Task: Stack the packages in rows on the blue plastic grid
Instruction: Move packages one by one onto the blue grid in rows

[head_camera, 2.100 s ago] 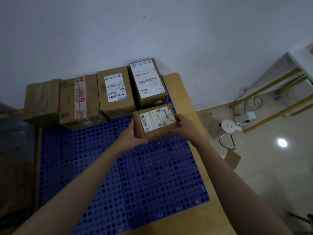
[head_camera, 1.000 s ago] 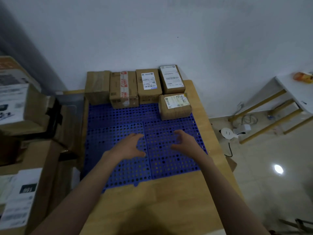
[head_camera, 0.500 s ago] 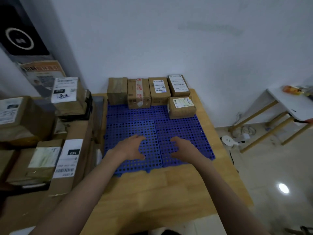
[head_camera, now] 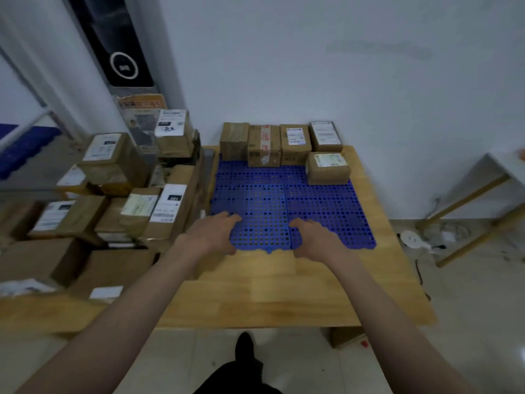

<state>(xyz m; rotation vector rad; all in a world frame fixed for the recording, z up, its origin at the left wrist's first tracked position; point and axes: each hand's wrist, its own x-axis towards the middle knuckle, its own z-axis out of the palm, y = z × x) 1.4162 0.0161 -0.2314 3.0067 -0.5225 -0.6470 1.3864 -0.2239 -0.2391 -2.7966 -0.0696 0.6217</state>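
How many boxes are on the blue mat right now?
5. Four stand in a back row by the wall. One sits in front, at the blue mat's right end.

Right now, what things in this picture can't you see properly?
Head view only:
- Writing on the front package's label: too small and blurred to read.
- Bottom boxes in the pile of packages on the left: covered by the boxes on top.
- Small orange thing on the white side table: cut off by the right edge.
- Back strip of the blue grid: hidden under the back row of packages.
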